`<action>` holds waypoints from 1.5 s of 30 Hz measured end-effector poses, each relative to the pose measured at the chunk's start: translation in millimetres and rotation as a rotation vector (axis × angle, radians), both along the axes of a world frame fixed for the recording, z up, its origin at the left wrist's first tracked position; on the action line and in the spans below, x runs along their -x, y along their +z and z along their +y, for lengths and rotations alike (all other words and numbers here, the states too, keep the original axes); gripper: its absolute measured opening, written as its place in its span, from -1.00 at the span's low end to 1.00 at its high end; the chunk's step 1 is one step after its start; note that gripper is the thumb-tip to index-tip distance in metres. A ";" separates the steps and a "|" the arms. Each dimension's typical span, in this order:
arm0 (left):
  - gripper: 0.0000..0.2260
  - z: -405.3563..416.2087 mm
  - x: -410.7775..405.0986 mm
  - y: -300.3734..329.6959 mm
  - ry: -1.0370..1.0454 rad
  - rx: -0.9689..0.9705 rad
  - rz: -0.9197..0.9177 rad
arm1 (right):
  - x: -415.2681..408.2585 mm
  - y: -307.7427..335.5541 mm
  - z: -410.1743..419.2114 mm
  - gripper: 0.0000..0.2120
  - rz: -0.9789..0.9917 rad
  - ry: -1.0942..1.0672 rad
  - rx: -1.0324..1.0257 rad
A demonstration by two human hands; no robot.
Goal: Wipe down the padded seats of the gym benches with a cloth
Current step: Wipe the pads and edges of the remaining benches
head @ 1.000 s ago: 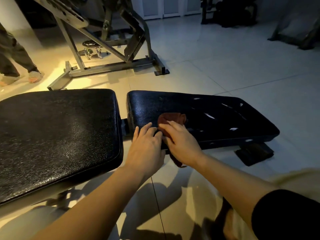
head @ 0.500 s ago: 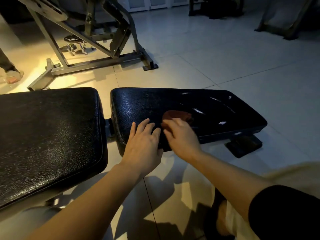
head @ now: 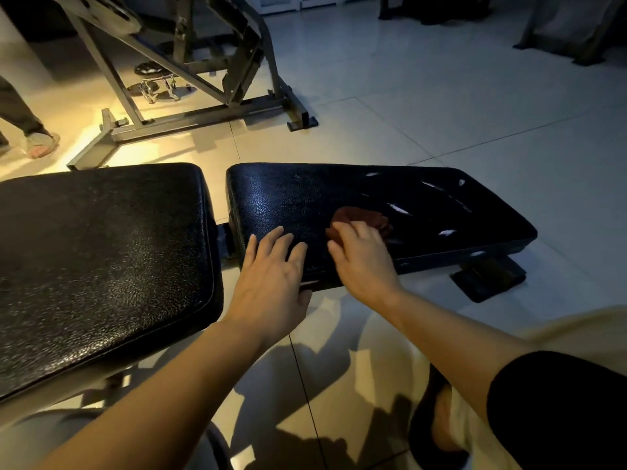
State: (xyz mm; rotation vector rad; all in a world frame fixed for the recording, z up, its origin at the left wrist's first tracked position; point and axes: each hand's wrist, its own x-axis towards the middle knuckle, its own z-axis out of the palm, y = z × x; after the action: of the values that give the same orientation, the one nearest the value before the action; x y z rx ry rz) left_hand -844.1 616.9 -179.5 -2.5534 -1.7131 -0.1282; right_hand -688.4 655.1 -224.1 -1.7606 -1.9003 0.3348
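Seat pad: black, grained, split by several white tears toward its far right end. Carries the cloth.

Cloth: reddish-brown, bunched, lying on the seat pad near its front edge, partly under the right fingers.

Right hand: palm down, fingers bent over the near part of the cloth and pressing it to the pad. Whether they pinch the fabric or only bear on it cannot be told; the hand is a little blurred.

Left hand: spread flat, fingers straight on the front left part of the seat pad, palm over its edge. Holds nothing; appears to brace.

Back pad: larger black pad to the left, apart from the seat pad by a narrow gap. Neither hand touches it.

Frame: grey steel gym machine on the tiled floor beyond the pads. A second person's foot at far left.

Step in hand, as judged: wiping the seat pad. To do it well, spread the cloth flatter under the palm, press evenly, and run long overlapping strokes from the gap end toward the torn end. Go lightly across the tears, along their length, so the cloth does not snag and lift them. Include the front edge and corners.
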 end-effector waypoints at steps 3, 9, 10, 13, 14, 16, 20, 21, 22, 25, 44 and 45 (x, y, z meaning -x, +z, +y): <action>-0.39 -6.4 4.1 0.2 0.007 0.000 -0.004 | 21.5 6.8 -12.4 -0.56 0.002 0.225 -0.033; -0.35 -16.3 11.3 3.6 0.025 0.037 0.041 | -33.3 8.3 -11.0 -0.49 -0.002 0.170 0.135; -0.35 -17.4 12.0 4.0 0.027 0.041 0.032 | -42.4 6.5 -9.9 -0.50 0.026 0.095 0.164; -0.35 -20.8 12.1 5.1 0.029 0.048 0.021 | -46.4 5.1 -8.1 -0.50 0.104 -0.038 0.249; -0.36 -21.6 11.6 4.8 0.029 0.048 0.029 | -41.4 7.0 -8.9 -0.49 0.127 -0.043 0.268; -0.36 -21.3 10.0 3.7 0.033 0.042 0.027 | -24.4 13.2 -12.9 -0.47 0.136 0.034 0.273; -0.40 -18.6 4.1 3.0 0.025 0.054 0.026 | 13.5 23.2 -27.7 -0.45 0.050 0.271 0.189; -0.40 -17.2 2.6 3.1 0.025 0.054 0.009 | 16.4 24.6 -28.7 -0.46 0.026 0.285 0.176; -0.42 -15.0 1.0 3.2 0.025 0.048 -0.008 | 15.2 25.3 -28.2 -0.48 0.010 0.286 0.168; -0.46 -6.5 -5.2 2.2 0.006 0.038 -0.021 | -5.3 21.7 -21.6 -0.48 0.026 0.275 0.200; -0.38 5.2 12.5 -7.6 -0.052 -0.026 0.016 | -10.8 -14.3 -8.7 -0.59 0.000 -0.274 -0.072; -0.37 3.8 17.8 -7.5 -0.041 -0.033 0.015 | -3.9 -11.2 -12.5 -0.58 -0.015 -0.249 -0.074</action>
State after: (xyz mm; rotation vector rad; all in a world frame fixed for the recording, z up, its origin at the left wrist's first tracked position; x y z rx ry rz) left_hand -861.9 620.7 -187.0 -2.5600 -1.6396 -0.1386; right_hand -684.6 642.6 -235.3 -1.9266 -1.6571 0.1580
